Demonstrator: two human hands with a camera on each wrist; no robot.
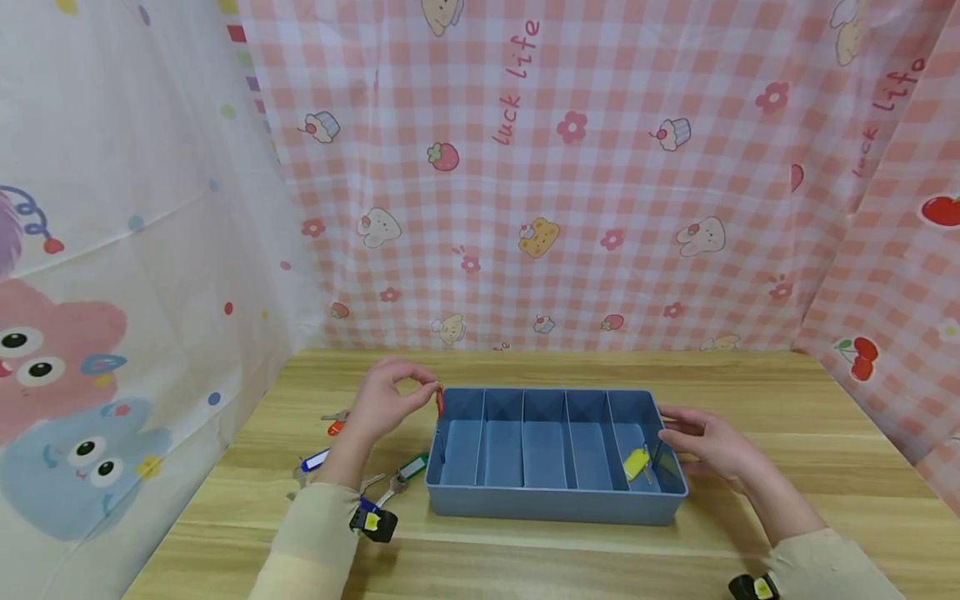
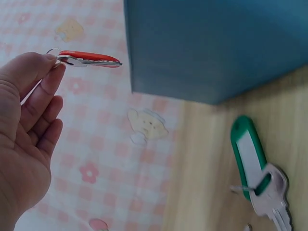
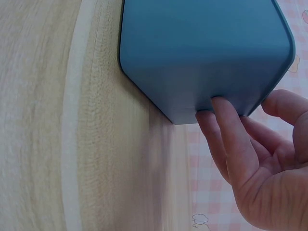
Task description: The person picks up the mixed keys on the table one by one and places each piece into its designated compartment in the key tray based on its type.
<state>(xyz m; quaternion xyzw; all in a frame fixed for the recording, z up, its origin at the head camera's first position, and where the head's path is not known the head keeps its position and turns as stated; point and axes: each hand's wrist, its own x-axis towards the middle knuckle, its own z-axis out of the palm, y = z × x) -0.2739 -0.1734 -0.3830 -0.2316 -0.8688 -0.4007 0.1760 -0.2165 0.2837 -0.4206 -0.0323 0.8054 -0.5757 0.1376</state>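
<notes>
My left hand (image 1: 384, 406) pinches the metal ring of a key with a red tag (image 2: 94, 57) between thumb and fingertips. The tag and key hang at the left end of a blue divided box (image 1: 555, 505), overlapping its leftmost compartment in the head view. At the box's other end, my right hand (image 1: 711, 442) grips the end wall, thumb over the rim and fingertips against the outside. A key with a yellow tag (image 1: 636, 463) lies in the rightmost compartment. Left of the box, a key with a green tag (image 1: 413, 467) lies on the table.
Also on the wooden table (image 1: 570, 567) are a key with a blue tag (image 1: 315, 459) and one with an orange-red tag (image 1: 336, 427), both left of my left forearm. More keys lie partly hidden under that arm. A checked curtain (image 1: 570, 192) hangs behind the table.
</notes>
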